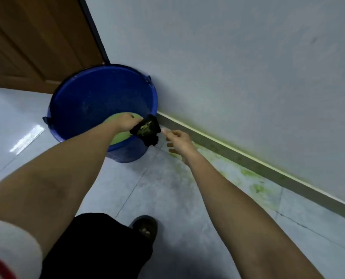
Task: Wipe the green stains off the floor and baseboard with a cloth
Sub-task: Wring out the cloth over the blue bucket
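Note:
My left hand grips a dark cloth smeared with green, held over the near rim of a blue bucket. Greenish water shows at the bucket's bottom, behind my left forearm. My right hand hovers just right of the cloth with fingers spread, holding nothing. Green stains spread over the grey floor tiles to the right. A green tinge also runs along the grey baseboard and its top edge.
The bucket stands against the pale wall, next to a brown wooden door at upper left. My foot in a dark sandal and my dark trouser leg are at the bottom centre. Glossy floor tiles extend to the left.

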